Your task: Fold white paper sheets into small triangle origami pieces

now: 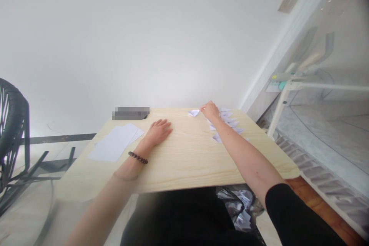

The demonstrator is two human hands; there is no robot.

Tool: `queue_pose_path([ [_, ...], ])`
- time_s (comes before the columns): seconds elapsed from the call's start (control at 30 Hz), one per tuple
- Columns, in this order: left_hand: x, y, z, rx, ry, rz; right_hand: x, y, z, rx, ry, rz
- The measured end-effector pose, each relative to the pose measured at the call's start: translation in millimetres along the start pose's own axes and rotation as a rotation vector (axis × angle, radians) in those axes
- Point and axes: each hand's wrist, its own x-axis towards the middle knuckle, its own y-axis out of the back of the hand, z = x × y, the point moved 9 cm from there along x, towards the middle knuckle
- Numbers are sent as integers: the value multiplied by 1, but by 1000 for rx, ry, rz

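Observation:
My left hand (158, 131) lies palm down on the light wooden table, fingers stretched out and holding nothing. Left of it are several flat sheets of white paper (111, 144). At the far side of the table my right hand (210, 111) is closed in a pinch. Its fingertips are beside a small folded white paper (193, 113), boat-like in shape; whether they grip it or another bit of paper is hard to make out. Several more folded papers (230, 120) stand in a cluster to the right, partly hidden behind my right hand and forearm.
A blurred-out dark object (130, 113) sits at the table's back left corner, by the white wall. The wooden table (178, 169) has rounded corners. A black woven chair (13, 130) is on the left, a white-framed exercise machine (284, 100) on the right. Below hangs a plastic bag (240, 207).

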Motion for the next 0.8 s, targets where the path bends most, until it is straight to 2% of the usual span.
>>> queue_pose_path([
  [0.4,0,1,0,-3,11,-13,-7,6,0,33,-12,4],
  [0.63,-1,4,3,3,65,-49,-33,14,-56,160,185,84],
  [0.8,-4,10,-12,102,187,-47,-71,-11,-104,333,325,14],
])
